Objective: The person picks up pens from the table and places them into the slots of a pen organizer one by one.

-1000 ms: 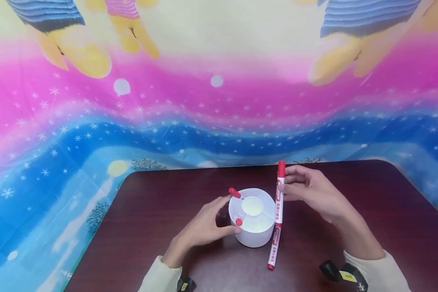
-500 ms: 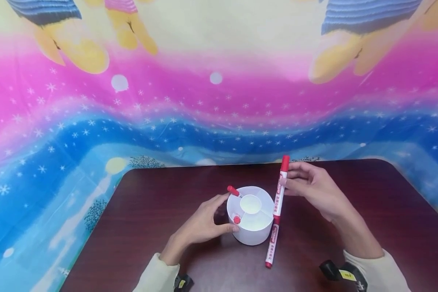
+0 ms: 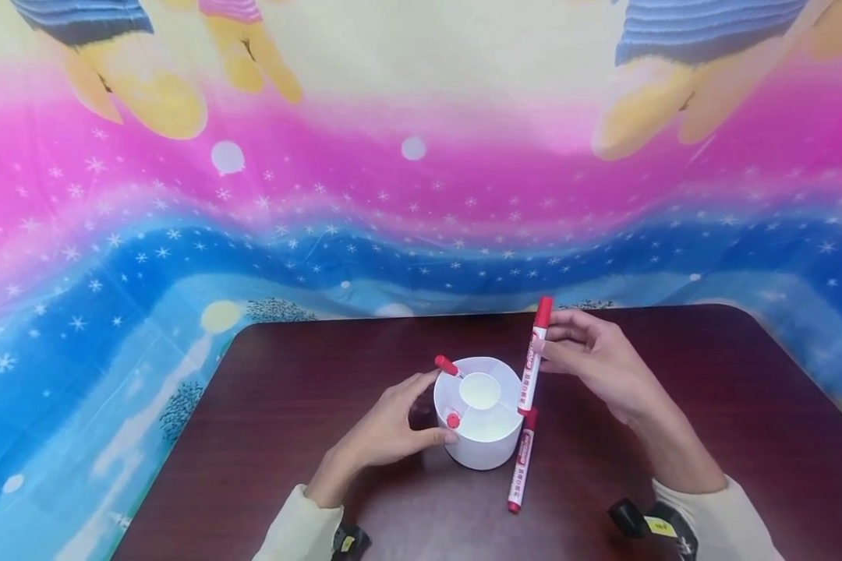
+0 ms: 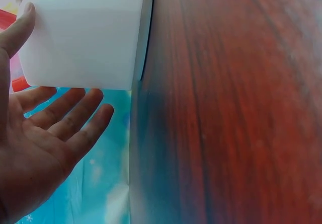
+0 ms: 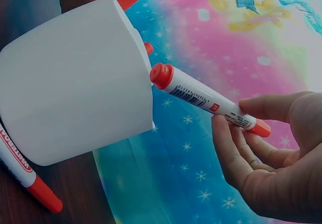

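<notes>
A white round pen holder (image 3: 482, 452) with a ring in its middle and divided compartments stands on the table. My left hand (image 3: 386, 428) holds its left side, thumb in front and fingers behind; in the left wrist view the fingers (image 4: 83, 116) are only slightly bent. Two red-capped markers stand in it, a rear marker (image 3: 446, 365) leaning left and a front marker (image 3: 453, 421). My right hand (image 3: 599, 358) pinches a red and white marker (image 3: 534, 362) between thumb and fingers. That marker tilts, its lower end at the holder's right rim. Another marker (image 3: 521, 471) lies right of the holder.
The dark wooden table (image 3: 309, 366) has rounded far corners. Behind it hangs a colourful cloth (image 3: 421, 202) with pink and blue bands. A black strap with a camera (image 3: 649, 522) is on the right wrist.
My right hand has lifted the marker slightly and brought its lower end left, from beside the holder to its right rim. The left hand has kept its hold.
</notes>
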`<action>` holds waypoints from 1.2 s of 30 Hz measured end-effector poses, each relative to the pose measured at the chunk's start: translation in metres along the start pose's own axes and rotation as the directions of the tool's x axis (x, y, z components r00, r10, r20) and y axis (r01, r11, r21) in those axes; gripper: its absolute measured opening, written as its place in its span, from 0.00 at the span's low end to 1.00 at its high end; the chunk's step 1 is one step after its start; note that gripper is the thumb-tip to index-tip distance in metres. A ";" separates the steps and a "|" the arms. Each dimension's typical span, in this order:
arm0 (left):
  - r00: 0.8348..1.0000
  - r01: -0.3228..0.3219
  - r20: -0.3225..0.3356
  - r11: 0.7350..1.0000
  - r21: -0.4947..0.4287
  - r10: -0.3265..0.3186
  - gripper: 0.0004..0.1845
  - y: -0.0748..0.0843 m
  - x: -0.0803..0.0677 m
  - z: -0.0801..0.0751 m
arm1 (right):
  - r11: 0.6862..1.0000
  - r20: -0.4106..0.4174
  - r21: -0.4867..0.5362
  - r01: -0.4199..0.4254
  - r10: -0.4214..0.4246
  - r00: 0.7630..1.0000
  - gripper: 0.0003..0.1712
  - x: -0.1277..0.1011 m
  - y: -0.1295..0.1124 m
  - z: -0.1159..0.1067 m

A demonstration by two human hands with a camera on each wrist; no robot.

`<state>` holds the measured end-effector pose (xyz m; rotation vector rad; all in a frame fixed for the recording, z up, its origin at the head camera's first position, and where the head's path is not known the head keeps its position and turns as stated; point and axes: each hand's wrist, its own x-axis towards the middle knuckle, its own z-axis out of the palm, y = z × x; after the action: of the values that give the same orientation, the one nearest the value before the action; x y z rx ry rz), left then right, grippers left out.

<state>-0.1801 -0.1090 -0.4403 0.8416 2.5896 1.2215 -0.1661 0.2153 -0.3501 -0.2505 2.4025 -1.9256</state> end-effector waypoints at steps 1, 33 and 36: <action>1.000 0.001 0.000 1.000 0.000 -0.001 0.47 0.000 0.000 0.000 | 1.000 -0.003 -0.001 0.000 0.000 1.000 0.30 0.000 0.000 0.000; 0.999 -0.042 -0.002 0.998 -0.035 0.042 0.46 -0.002 0.000 0.002 | 0.998 -0.020 -0.056 0.007 -0.008 1.000 0.31 0.005 0.008 0.012; 0.999 -0.037 0.001 0.999 -0.026 0.037 0.46 -0.001 0.000 0.001 | 0.997 -0.021 -0.078 0.004 -0.006 1.000 0.30 0.005 0.010 0.013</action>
<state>-0.1802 -0.1088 -0.4417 0.8890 2.5619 1.2614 -0.1703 0.2039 -0.3621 -0.2404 2.4964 -1.8480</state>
